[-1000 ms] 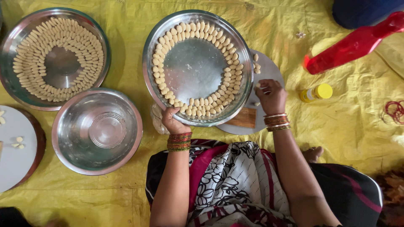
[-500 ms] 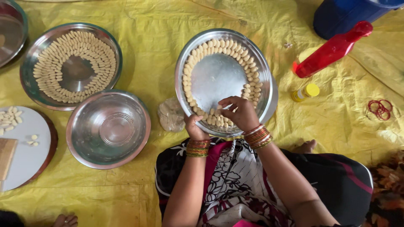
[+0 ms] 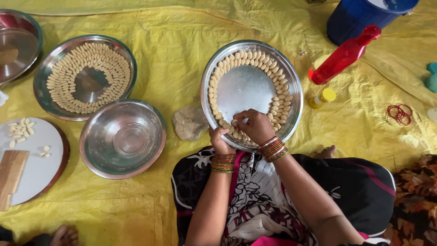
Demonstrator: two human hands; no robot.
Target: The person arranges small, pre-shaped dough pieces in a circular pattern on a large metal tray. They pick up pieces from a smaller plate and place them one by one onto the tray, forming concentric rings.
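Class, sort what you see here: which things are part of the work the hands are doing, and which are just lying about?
In use:
- steel plate
- ring of dough pieces
- left hand on the plate's rim
- right hand on the pieces

Lying about:
- empty steel bowl
- red bottle
- small yellow-capped bottle
- red rubber bands
- blue bucket

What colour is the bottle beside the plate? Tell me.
Red, bottle clearest in the head view.

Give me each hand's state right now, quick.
Left hand: gripping the near rim of the steel plate.
Right hand: fingers pinched among the dough pieces; whether it holds one cannot be told.
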